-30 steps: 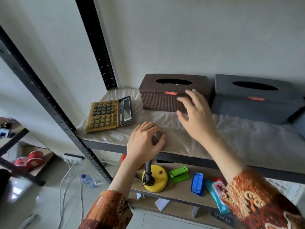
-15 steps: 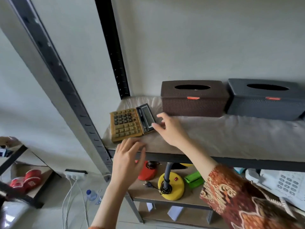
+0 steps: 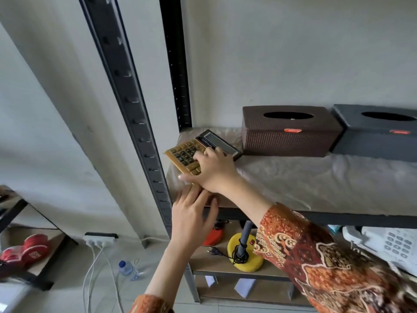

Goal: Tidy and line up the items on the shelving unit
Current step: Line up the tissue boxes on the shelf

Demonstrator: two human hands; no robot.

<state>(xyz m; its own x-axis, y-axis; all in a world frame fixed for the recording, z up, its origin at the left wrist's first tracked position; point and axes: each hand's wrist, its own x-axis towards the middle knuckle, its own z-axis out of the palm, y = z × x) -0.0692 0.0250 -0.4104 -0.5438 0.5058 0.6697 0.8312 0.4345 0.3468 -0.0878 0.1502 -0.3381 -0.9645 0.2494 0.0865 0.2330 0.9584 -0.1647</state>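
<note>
Calculator skewed near shelf's left edge, right hand gripping.

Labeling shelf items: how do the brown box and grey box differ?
Colour: the brown box is dark brown, the grey box slate grey.
Place: the brown box sits next to the calculator; the grey box sits to its right, cut off by the frame edge.
Texture: the brown box shows a woven pattern on its front; the grey box looks smoother, though that is hard to tell.
Shared: oval top slot, orange front tab, both against the wall.
</note>
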